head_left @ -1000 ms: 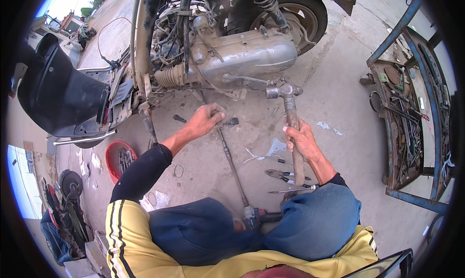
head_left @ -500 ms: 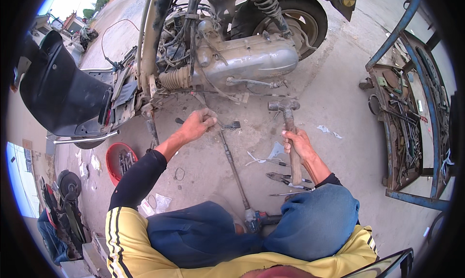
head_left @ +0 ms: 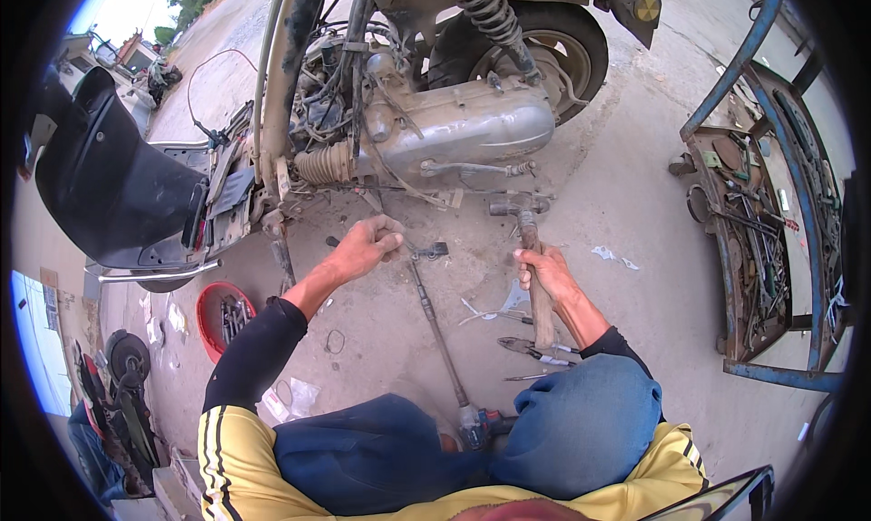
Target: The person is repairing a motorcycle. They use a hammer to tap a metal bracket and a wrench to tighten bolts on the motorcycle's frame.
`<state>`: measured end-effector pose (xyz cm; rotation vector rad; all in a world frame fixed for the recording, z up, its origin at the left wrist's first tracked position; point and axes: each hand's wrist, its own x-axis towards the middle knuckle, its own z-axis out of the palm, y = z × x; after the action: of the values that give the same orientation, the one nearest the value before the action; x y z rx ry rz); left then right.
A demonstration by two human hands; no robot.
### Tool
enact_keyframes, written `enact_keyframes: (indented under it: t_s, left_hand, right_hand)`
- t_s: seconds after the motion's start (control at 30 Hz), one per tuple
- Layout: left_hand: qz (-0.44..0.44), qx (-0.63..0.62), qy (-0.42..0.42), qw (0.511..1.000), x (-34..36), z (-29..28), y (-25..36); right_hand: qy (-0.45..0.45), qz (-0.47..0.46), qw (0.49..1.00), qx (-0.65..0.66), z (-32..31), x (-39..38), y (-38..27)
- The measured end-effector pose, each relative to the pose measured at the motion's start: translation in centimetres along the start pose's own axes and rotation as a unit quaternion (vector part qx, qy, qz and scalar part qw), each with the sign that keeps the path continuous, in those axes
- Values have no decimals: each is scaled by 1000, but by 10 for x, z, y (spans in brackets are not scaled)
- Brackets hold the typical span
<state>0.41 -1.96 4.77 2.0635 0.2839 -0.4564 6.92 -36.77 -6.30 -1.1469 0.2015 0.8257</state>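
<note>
My right hand (head_left: pixel 546 274) is wrapped round the wooden handle of a hammer (head_left: pixel 537 314), its metal head upright above the fist. My left hand (head_left: pixel 367 246) is pinched closed below the engine; what its fingertips grip is too small to make out. Just above it is the underside of the scooter's grey engine casing (head_left: pixel 472 126), beside a ribbed rubber hose (head_left: pixel 323 165). A black-ended piece (head_left: pixel 438 249) lies on the ground right of my left hand. Between my knees rests a cordless power tool (head_left: pixel 474 427) with a long extension bar (head_left: pixel 436 329) pointing at the engine.
Pliers (head_left: pixel 524 347) lie near my right knee. A red bowl (head_left: pixel 210 333) of metal parts stands at left, below the scooter's black seat section (head_left: pixel 113 167). A blue metal tool rack (head_left: pixel 771 372) full of tools is at right. The rear wheel (head_left: pixel 594 63) stands at the far side.
The hammer and my right hand have shifted slightly left and a little lower. My left hand has moved slightly left and down, still pinched. The whole view has shifted a little.
</note>
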Motion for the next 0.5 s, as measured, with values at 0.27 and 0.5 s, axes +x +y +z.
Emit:
enact_keyframes:
  t_s: [0.27,0.5]
  left_hand:
    - [-5,-58,20,998,12,-4,-3]
    - [0,-222,149,964,15,-17,3]
  right_hand:
    - [22,-23,999,20,-3,3,-18]
    - [2,-98,995,-17,15,-34,-38]
